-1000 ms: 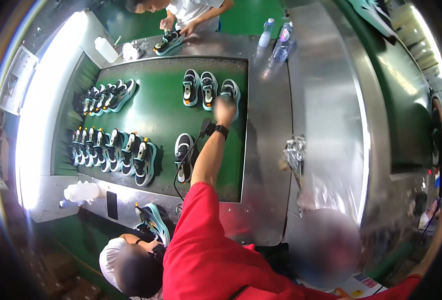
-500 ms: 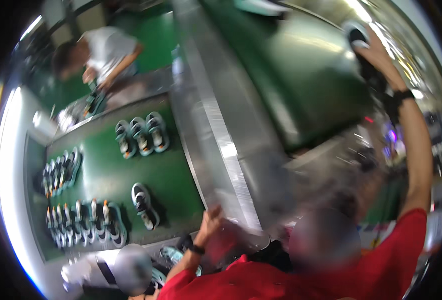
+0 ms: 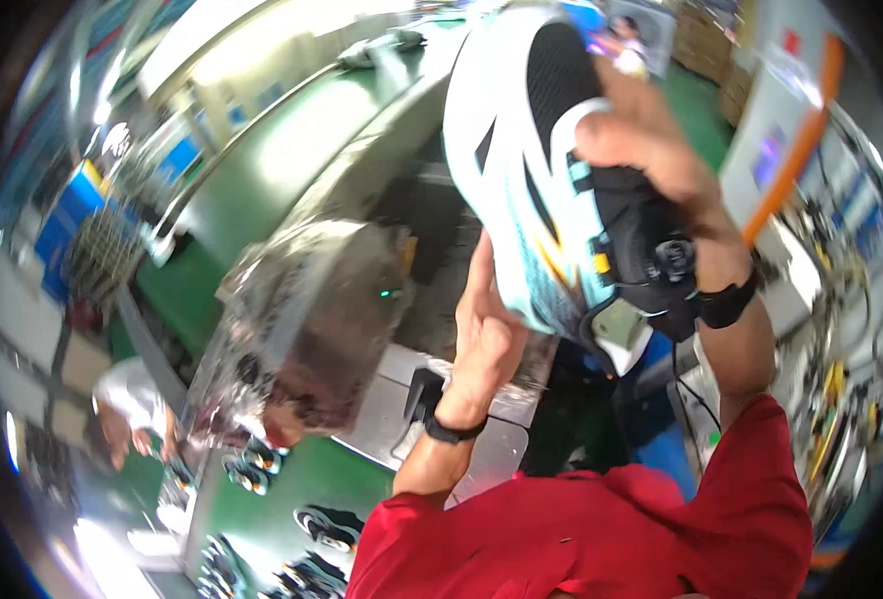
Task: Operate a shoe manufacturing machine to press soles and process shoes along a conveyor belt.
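A white and pale teal sneaker with black mesh and orange marks is held up large before me. My right hand grips it from the right, thumb pressed on its upper near the white edging. A black device at my right wrist hides part of the shoe. My left hand reaches up against the sneaker's lower left side, its thumb stretched along the edge and the other fingers largely hidden behind the shoe. Both wrists wear black bands.
A plastic-wrapped machine with a green light stands left of my hands. Several sneakers sit on the green work surface at lower left, where another person works. Cables and tools crowd the rack at right.
The view has swung round. My right hand has brought the sneaker from the far right to the middle, close up. My left hand has risen from the bench edge to the shoe.
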